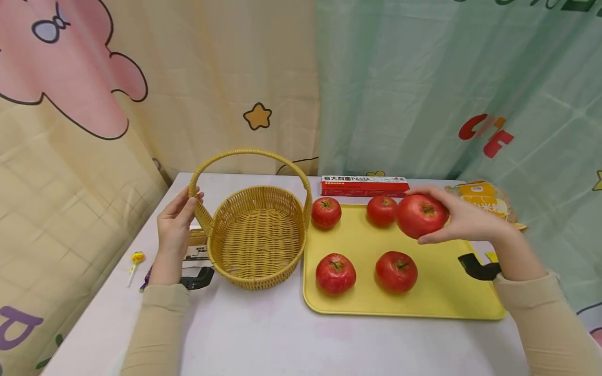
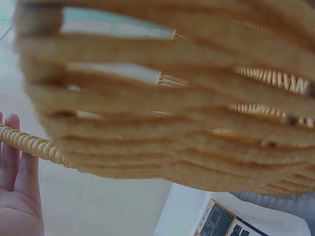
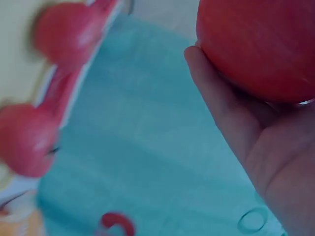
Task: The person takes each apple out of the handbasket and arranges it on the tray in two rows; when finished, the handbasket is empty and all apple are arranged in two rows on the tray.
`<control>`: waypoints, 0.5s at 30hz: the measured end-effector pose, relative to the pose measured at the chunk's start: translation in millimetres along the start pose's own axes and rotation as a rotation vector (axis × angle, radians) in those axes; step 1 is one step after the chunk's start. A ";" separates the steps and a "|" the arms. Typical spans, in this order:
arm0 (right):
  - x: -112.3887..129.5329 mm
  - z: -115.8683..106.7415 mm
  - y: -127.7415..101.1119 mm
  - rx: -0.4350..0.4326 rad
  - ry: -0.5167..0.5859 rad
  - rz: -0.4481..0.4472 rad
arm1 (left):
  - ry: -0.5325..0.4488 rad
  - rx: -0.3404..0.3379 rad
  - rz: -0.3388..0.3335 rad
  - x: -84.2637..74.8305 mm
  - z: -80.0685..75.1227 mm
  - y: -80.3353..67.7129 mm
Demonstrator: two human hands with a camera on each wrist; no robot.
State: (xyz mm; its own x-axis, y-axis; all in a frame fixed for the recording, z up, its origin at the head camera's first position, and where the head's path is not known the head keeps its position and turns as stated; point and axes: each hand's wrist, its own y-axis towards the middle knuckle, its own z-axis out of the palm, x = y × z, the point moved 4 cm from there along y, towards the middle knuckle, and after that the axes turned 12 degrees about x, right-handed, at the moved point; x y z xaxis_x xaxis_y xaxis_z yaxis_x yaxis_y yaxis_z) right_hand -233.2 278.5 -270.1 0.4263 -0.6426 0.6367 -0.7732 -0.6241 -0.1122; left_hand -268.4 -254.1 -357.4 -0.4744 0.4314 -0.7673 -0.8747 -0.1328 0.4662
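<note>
My left hand [image 1: 174, 222] holds the handle of an empty wicker basket [image 1: 213, 256] low on its left side. In the left wrist view the basket's woven strips [image 2: 147, 118] fill most of the frame, with fingers [image 2: 27, 182] behind the wrapped handle [image 2: 34, 145]. My right hand [image 1: 461, 216] grips a large red tomato [image 1: 420, 216] above a yellow tray [image 1: 442, 287]. In the right wrist view the same tomato [image 3: 261, 49] rests between thumb and fingers, partly cut off by the frame. Several more tomatoes [image 1: 396, 271] sit on the tray.
Behind the tray lies a red pasta box [image 1: 364, 186]. A yellow-labelled bag [image 1: 484, 196] stands at the back right. Left of the basket are a lollipop [image 1: 136, 260] and a packet [image 1: 196, 250], partly hidden by the arm and basket. Curtains [image 1: 400, 94] hang behind the white table [image 1: 263, 334].
</note>
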 end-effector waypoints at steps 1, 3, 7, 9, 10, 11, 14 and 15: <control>-12.6 0.0 -8.0 -0.022 -0.004 0.030 | -0.001 0.000 0.000 -0.4 0.1 0.0; -36.6 2.4 -22.8 -0.049 0.007 0.083 | -0.001 0.000 0.001 -1.1 0.1 0.2; -81.2 12.6 -47.5 -0.079 0.039 0.197 | -0.004 0.006 0.002 -1.9 0.3 0.7; -100.0 19.1 -57.3 -0.078 0.062 0.236 | -0.016 0.007 0.000 -1.4 0.2 1.0; -108.9 22.6 -61.5 -0.077 0.069 0.255 | -0.019 0.007 -0.002 -1.1 0.3 1.0; -117.2 26.2 -65.3 -0.075 0.067 0.278 | -0.017 0.005 -0.002 -0.7 0.2 1.1; -135.5 36.3 -74.2 -0.061 0.077 0.313 | -0.023 0.007 -0.006 0.0 -0.1 0.8; -140.5 39.3 -76.4 -0.056 0.076 0.328 | -0.019 0.008 -0.006 0.0 0.0 0.8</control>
State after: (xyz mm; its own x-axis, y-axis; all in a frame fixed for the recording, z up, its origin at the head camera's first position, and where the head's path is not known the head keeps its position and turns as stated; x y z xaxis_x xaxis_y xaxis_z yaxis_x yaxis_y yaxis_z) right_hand -215.6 399.1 -381.0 0.1162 -0.7687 0.6290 -0.8890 -0.3629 -0.2793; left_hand -269.1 -254.2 -357.1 -0.4673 0.4489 -0.7616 -0.8766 -0.1234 0.4651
